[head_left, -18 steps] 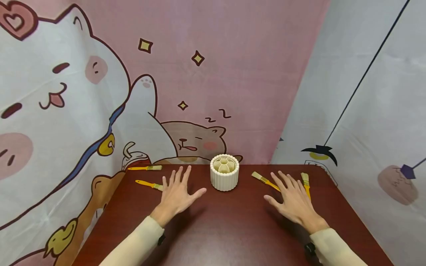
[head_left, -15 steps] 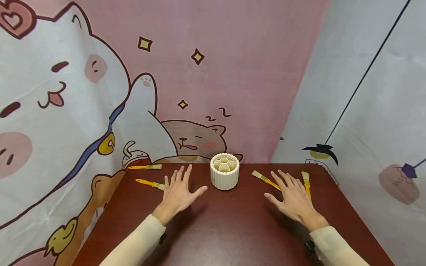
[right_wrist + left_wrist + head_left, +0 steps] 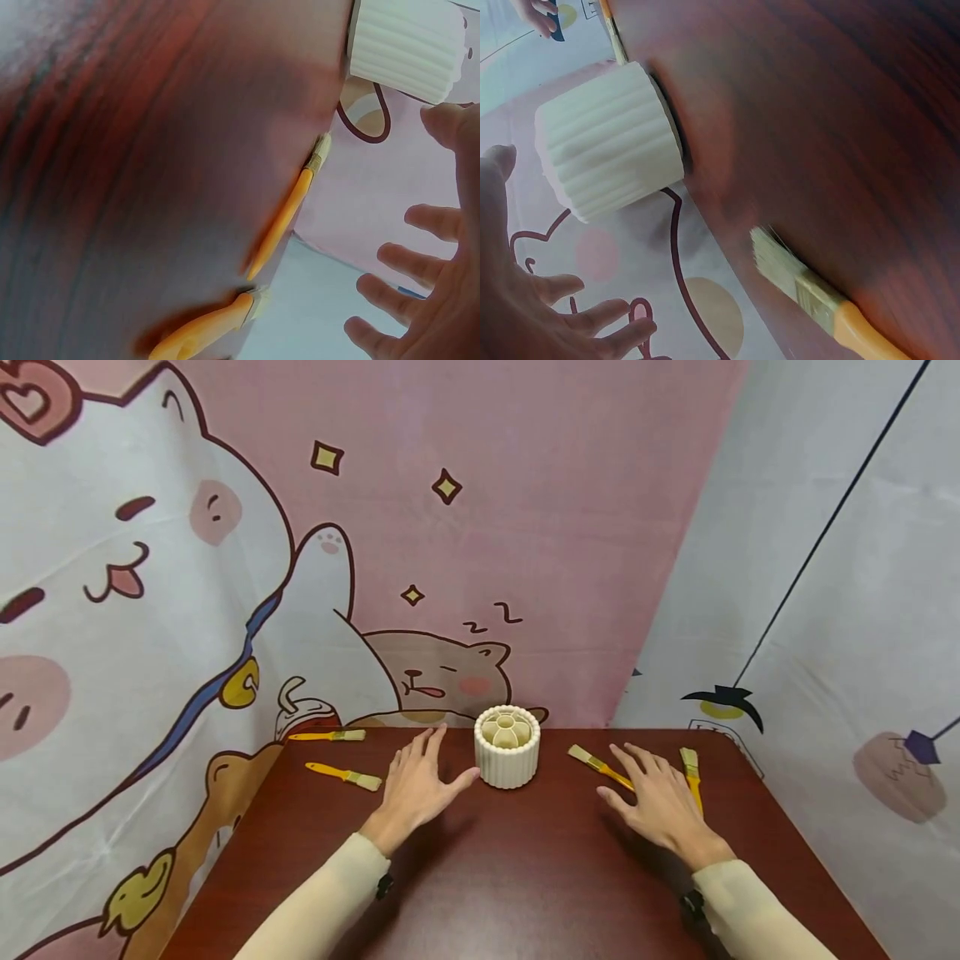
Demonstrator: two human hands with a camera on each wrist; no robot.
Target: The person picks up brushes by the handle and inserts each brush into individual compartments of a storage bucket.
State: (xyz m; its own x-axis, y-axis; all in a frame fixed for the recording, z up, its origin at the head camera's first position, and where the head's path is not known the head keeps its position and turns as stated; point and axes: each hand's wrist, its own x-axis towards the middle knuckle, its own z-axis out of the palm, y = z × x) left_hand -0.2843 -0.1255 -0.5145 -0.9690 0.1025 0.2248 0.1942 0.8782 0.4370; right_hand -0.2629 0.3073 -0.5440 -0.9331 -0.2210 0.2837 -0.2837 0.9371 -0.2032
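A cream ribbed round holder (image 3: 507,764) with a flower-shaped divided inside stands upright at the back middle of the table. My left hand (image 3: 417,787) hovers just left of it, fingers spread, thumb pointing at its side and holding nothing. To the right, my right hand (image 3: 662,806) hangs above the table with loosely bent fingers, also holding nothing. Beneath its fingertips lies a yellow-handled paintbrush (image 3: 600,767), and another paintbrush (image 3: 691,777) lies past its outer side. Left of my left hand are a nearer paintbrush (image 3: 343,776) and a farther paintbrush (image 3: 327,737).
The dark red-brown table (image 3: 495,877) ends at the back against a pink cloth wall (image 3: 540,543) printed with cartoon animals. A pale cloth (image 3: 840,635) hangs along the right side.
My left hand has moved right and slightly forward, toward the holder, uncovering the bristles of the nearer left paintbrush. The right hand has barely moved, its fingers bending a little more.
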